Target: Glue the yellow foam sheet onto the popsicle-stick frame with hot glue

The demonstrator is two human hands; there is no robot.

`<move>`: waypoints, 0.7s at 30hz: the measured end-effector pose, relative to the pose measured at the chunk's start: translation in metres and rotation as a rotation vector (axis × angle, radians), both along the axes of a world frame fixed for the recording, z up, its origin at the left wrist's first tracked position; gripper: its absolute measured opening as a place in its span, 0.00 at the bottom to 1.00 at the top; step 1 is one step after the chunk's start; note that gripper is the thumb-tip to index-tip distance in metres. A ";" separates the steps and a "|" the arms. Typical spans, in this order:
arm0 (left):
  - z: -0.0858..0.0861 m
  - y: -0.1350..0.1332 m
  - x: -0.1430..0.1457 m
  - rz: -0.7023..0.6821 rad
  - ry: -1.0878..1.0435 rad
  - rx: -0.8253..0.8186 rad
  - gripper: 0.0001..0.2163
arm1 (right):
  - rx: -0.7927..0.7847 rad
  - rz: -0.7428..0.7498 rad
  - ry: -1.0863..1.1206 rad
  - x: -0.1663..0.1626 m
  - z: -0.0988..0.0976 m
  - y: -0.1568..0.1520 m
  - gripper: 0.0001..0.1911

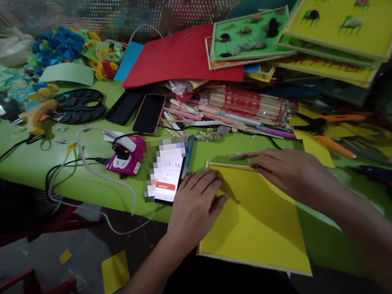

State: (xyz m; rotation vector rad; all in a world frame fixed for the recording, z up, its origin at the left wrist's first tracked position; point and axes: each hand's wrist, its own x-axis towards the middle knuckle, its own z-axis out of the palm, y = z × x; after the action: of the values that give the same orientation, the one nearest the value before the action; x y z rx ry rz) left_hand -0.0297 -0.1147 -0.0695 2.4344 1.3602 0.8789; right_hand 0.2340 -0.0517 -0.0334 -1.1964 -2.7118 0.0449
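Both hands flat on a yellow board (260, 225) w/ pale edging, lying on the green bench (31, 159) and overhanging its near edge. Left hand (194, 202) presses the board's upper-left part, fingers (207, 179) stretched out, released, gripping nothing. Right hand (289, 171) lies palm-down along the board's top edge, fingers spread flat toward the left, also not clenched; fingertips of the two hands near each other but apart.

Just left of the left fingers: a lit phone (168, 172), screen blurred, touching the board's corner or just beside it, can't tell which. Further left, a pink device (127, 158) w/ white cable. Beyond it two dark phones (148, 113) side by side, and a black paint palette (80, 105).

Just past the right fingertips a thin pen (242, 156) lies along the board's top edge. Farther ahead: a bundle of wooden sticks (248, 106) in a wrapper, a red sheet (177, 55), stacked green and yellow framed boards (341, 17). Right of the right fingers: orange-handled scissors (328, 134).
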 end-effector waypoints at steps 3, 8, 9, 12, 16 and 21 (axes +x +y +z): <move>0.000 0.000 0.000 0.000 0.000 -0.004 0.12 | 0.023 0.011 -0.013 -0.001 -0.001 0.001 0.12; 0.000 0.000 0.001 -0.003 0.004 -0.015 0.12 | 0.021 0.003 0.001 -0.004 0.001 0.000 0.11; 0.000 0.000 0.000 -0.002 0.008 -0.019 0.12 | 0.017 0.001 0.004 -0.005 0.002 0.000 0.11; 0.001 0.000 0.000 0.001 0.034 -0.028 0.13 | 0.015 -0.001 0.015 -0.008 0.004 0.000 0.10; 0.002 0.001 0.000 0.008 0.091 -0.019 0.16 | -0.011 -0.018 0.008 -0.009 0.005 0.001 0.09; 0.008 0.003 0.003 0.013 0.166 -0.035 0.20 | -0.053 -0.029 0.006 -0.009 0.007 0.002 0.10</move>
State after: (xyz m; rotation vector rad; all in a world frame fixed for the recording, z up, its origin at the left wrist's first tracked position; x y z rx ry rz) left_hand -0.0269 -0.1117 -0.0612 2.5221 1.4354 0.6618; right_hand 0.2255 -0.0495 -0.0268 -1.2481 -2.7033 0.1175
